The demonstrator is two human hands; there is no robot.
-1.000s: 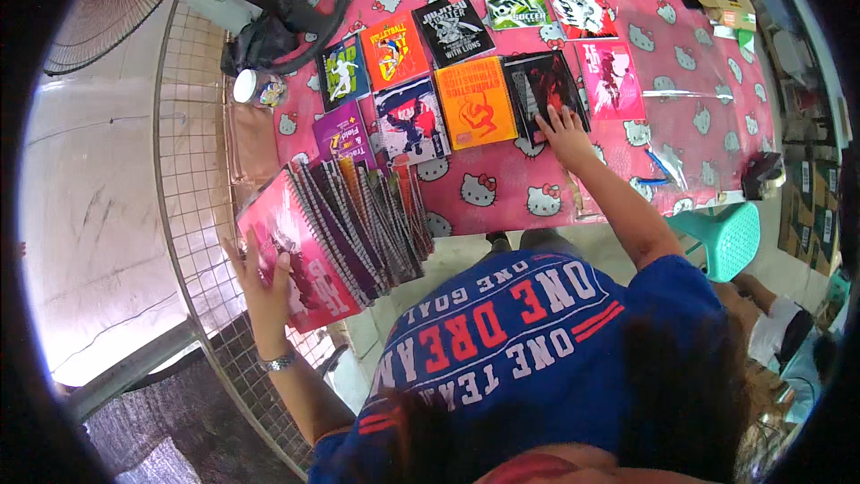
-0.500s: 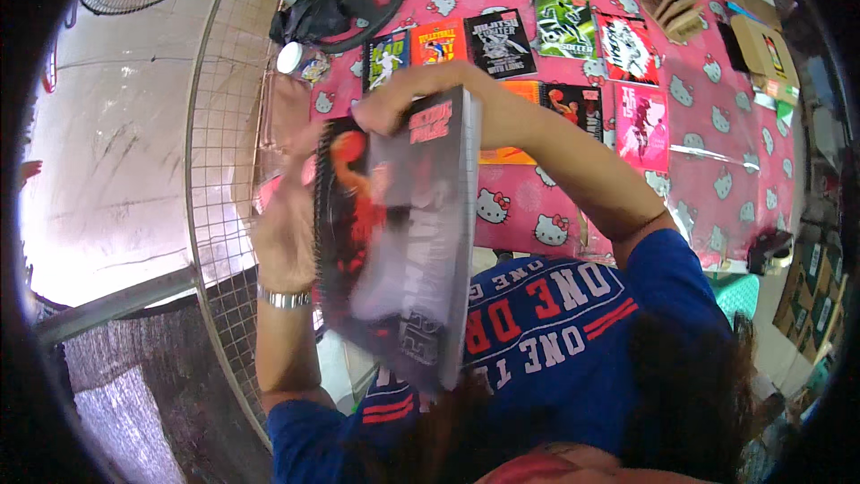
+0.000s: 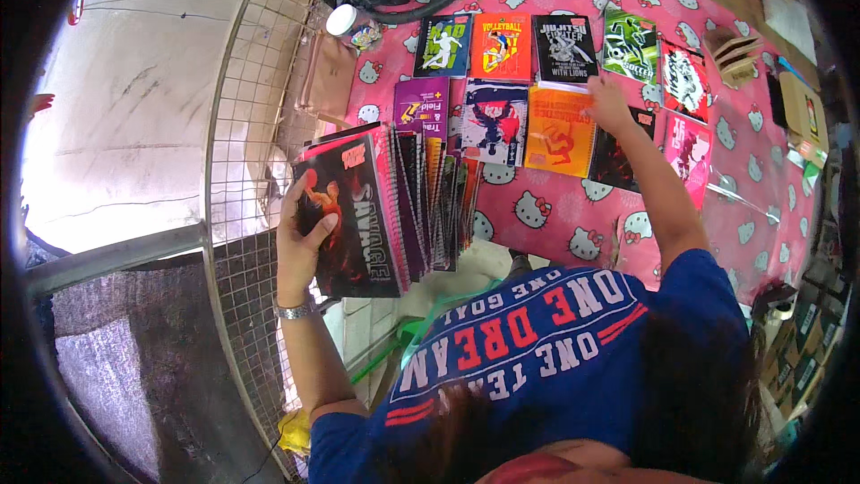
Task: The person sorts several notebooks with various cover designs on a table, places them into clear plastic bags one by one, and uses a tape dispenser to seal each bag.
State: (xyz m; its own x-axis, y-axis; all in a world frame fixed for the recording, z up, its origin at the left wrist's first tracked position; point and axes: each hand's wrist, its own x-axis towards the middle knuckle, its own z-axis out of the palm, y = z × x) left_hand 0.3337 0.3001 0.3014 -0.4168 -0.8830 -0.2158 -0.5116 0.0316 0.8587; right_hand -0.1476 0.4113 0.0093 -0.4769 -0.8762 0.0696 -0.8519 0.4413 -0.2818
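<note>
A thick stack of spiral notebooks (image 3: 358, 215) is gripped in my left hand (image 3: 298, 237), its thumb lying across the top cover, which is black with a red-orange basketball player. The stack fans out to the right, showing pink, purple, orange and black edges. Over the laid-out notebooks, my right hand (image 3: 611, 106) hovers or rests between the orange gymnast notebook (image 3: 554, 125) and a black basketball notebook (image 3: 618, 161); its fingers are too small and smeared to read. A purple notebook (image 3: 421, 106) and a white notebook with a blue and red figure (image 3: 494, 125) lie left of it.
Along the far row lie a blue notebook (image 3: 442, 47), a red-orange one (image 3: 502, 45), a black one (image 3: 564, 47), a green soccer one (image 3: 630, 49) and a red one (image 3: 685, 81). A pink notebook (image 3: 688, 145), white-lidded jar (image 3: 345, 22) and wire grid (image 3: 246, 143) are nearby.
The stack has lowered and moved left, and now fans open in my left hand. My right hand has left the stack and moved right, over the notebooks on the table.
</note>
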